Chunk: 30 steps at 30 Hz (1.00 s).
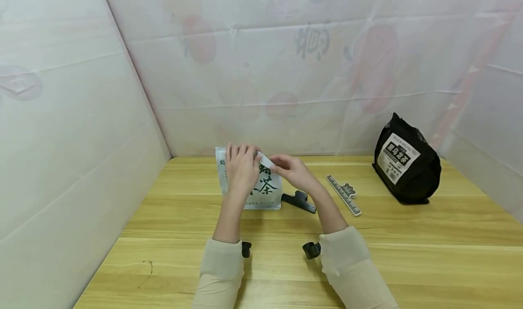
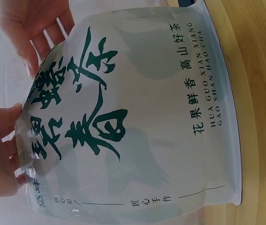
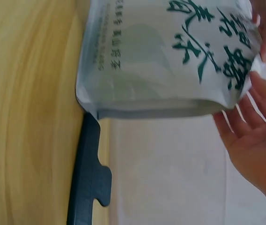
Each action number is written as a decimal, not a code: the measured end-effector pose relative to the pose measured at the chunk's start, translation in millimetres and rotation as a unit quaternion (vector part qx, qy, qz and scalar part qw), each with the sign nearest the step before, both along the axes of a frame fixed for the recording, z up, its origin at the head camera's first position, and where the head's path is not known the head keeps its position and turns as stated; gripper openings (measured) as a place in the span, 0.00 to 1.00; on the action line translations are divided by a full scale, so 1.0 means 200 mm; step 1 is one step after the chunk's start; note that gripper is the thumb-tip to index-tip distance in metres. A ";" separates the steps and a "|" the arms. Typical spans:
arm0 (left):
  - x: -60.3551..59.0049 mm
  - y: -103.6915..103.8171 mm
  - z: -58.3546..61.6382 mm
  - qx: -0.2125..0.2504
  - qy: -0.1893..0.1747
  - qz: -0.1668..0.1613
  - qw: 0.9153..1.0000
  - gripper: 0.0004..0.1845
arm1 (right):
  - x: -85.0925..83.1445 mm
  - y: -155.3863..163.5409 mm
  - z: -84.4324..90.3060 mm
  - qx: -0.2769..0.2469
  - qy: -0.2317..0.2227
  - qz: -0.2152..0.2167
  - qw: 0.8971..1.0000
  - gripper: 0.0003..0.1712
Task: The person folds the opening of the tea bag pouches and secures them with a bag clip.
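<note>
As the white tea bag (image 1: 266, 187) stands on the tabletop (image 1: 175, 250) at my twelve o'clock, my left hand (image 1: 241, 169) clamps its fingers on its top at eleven, my right hand (image 1: 295, 174) pinches it at two; even, gentle tension between both should prevent skewed creases.

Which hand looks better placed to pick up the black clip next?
Probably the right hand: it is nearer the black clip, which lies beside the tea pouch on that side. The left hand is farther across, at the pouch's top edge.
</note>
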State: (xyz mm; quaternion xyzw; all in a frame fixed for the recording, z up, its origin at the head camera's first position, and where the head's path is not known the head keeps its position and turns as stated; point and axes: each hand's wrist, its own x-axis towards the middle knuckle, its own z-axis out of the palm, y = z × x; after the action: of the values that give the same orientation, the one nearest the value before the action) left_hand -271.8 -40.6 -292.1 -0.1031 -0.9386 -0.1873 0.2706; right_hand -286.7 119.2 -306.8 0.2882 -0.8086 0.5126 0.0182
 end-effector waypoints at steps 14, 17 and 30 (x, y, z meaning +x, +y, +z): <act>0.00 -0.01 0.01 0.010 -0.006 -0.003 1.000 0.08 | -0.07 -0.05 -0.09 -0.032 0.009 -0.045 0.998 0.10; 0.00 0.00 0.01 0.009 -0.005 -0.001 1.000 0.07 | -0.07 -0.06 -0.09 -0.040 0.017 -0.057 0.997 0.07; 0.00 -0.01 0.00 0.014 0.006 -0.003 1.000 0.07 | -0.07 -0.06 -0.09 -0.033 0.029 -0.069 0.997 0.06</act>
State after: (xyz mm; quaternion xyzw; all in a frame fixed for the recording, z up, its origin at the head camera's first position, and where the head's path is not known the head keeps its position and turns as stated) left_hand -271.0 -41.6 -291.2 -0.1028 -0.9341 -0.2004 0.2770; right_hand -300.6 106.9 -325.8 0.2456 -0.8085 0.5277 0.0869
